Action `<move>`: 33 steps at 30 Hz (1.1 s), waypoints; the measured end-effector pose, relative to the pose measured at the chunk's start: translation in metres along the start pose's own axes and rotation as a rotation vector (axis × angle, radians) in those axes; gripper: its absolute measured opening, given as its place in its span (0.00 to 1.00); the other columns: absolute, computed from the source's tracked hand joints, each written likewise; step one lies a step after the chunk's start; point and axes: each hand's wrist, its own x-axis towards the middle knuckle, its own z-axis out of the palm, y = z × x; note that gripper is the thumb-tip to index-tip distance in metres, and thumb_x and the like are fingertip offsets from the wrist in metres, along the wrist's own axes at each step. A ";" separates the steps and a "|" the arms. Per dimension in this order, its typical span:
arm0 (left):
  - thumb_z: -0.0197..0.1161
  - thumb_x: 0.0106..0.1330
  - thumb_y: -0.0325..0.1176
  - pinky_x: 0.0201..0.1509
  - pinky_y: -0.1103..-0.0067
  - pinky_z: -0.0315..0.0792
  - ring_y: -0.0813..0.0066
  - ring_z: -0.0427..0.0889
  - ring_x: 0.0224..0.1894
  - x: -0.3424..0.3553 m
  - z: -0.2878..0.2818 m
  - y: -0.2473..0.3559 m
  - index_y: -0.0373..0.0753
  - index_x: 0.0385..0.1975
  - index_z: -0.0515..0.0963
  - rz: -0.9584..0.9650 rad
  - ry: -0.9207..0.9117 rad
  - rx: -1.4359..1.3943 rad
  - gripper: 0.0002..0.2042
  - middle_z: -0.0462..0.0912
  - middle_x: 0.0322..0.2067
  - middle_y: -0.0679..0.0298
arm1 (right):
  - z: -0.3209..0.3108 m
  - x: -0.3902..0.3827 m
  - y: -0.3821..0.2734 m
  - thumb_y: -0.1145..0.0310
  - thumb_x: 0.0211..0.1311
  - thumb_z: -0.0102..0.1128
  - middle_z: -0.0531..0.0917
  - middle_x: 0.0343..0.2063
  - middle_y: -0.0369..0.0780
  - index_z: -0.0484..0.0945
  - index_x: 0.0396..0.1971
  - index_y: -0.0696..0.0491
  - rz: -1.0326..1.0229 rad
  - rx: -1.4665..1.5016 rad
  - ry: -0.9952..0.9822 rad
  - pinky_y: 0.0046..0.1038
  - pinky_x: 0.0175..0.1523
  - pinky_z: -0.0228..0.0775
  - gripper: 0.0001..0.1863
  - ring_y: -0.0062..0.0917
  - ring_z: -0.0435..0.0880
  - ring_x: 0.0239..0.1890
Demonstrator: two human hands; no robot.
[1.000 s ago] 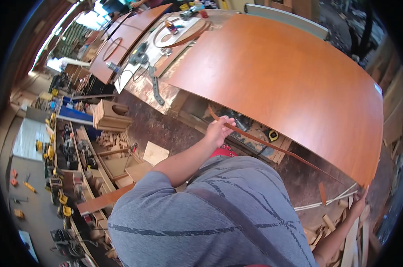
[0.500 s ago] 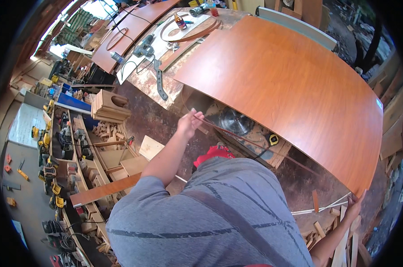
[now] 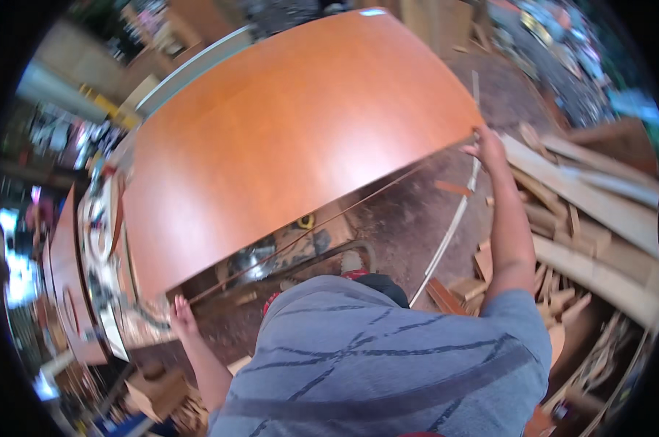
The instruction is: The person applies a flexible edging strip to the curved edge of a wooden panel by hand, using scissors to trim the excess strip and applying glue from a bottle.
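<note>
Head view: hands [image 3: 491,151] spread wide near two corners of a panel [image 3: 308,138].

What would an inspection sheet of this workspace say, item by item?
Surface: worktop, largely covered by the orange-brown panel.
Job's things: panel; thin strip running alongside its near edge.
Clutter: yellow tape measure by the panel's near edge; wood offcuts at right.
Hands: left hand at the strip's left end; right hand at the panel's right corner; grips too blurred to tell.
Cables: nothing seen clearly.
Surroundings: second panel at left, blurred; long boards at right.
</note>
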 end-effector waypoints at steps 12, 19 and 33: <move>0.38 0.74 0.33 0.67 0.65 0.65 0.48 0.63 0.63 -0.013 0.061 -0.024 0.14 0.58 0.51 0.087 -0.037 0.070 0.24 0.60 0.60 0.37 | -0.015 0.008 0.020 0.58 0.23 0.83 0.76 0.28 0.45 0.70 0.41 0.54 0.181 -0.054 0.161 0.35 0.42 0.68 0.40 0.40 0.74 0.37; 0.40 0.74 0.33 0.65 0.65 0.67 0.49 0.64 0.63 0.011 0.047 -0.020 0.17 0.60 0.49 0.025 -0.007 0.054 0.25 0.60 0.60 0.38 | -0.032 0.021 0.039 0.64 0.26 0.82 0.78 0.40 0.52 0.63 0.47 0.54 0.251 0.020 0.002 0.38 0.46 0.69 0.44 0.47 0.75 0.44; 0.43 0.72 0.31 0.60 0.69 0.73 0.52 0.70 0.59 -0.035 0.032 -0.001 0.18 0.54 0.58 -0.008 0.012 0.200 0.20 0.67 0.56 0.40 | -0.063 0.026 0.034 0.63 0.28 0.80 0.79 0.43 0.53 0.62 0.51 0.54 0.262 -0.085 -0.266 0.44 0.49 0.67 0.46 0.50 0.74 0.50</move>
